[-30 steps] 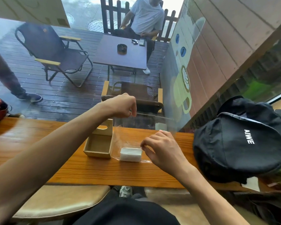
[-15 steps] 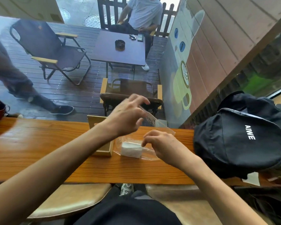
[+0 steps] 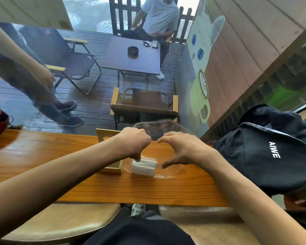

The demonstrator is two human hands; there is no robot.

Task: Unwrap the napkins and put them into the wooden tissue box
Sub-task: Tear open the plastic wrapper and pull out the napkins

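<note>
2 hands, left (image 3: 133, 142) and right (image 3: 182, 147), pinch the clear wrapper (image 3: 159, 129) above the napkins (image 3: 143, 167).

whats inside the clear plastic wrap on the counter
A white block of stacked napkins lies inside the clear plastic wrapper, beside the light wooden tissue box. The left hand covers the stack's upper left corner and most of the box's interior.
</note>
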